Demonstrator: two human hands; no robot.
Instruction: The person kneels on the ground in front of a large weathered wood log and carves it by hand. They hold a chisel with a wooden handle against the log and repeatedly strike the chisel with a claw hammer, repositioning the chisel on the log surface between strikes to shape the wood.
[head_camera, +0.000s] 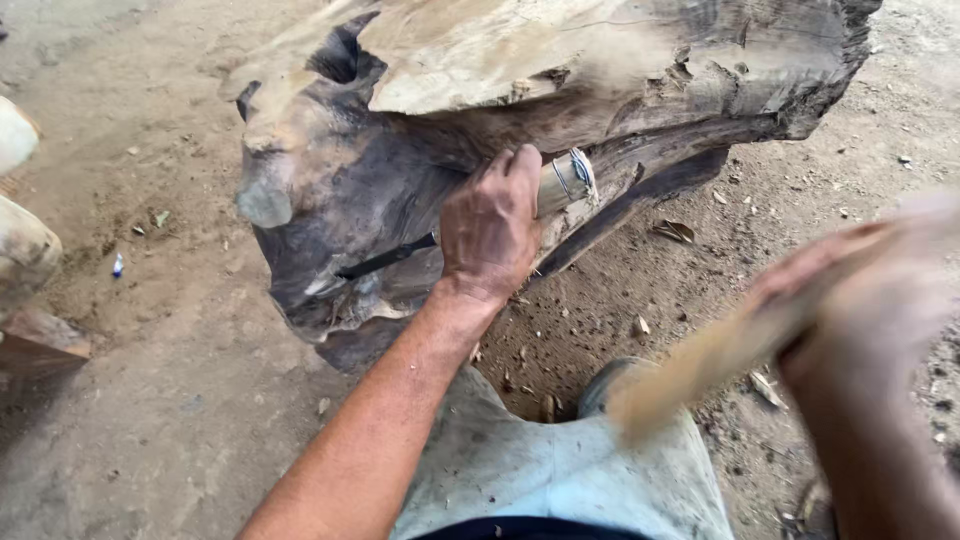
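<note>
Fingers (515, 170) grip one chisel (480, 225), one mallet (700, 360)

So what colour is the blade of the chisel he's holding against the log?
Black, on the chisel in the left hand; head view.

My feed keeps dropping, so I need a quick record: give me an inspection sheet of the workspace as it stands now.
Surface: bare dirt ground, dusty.
Job's things: large weathered grey-brown carved log; wooden-handled chisel with dark metal blade set against it; pale wooden mallet, motion-blurred.
Clutter: wood chips scattered on the ground; small blue-white scrap.
Grippers: left hand in a closed grip on the chisel handle; right hand in a closed grip on the mallet, blurred.
Cables: nothing seen.
Surroundings: pale wood pieces at left edge; the person's light trousers.
</note>
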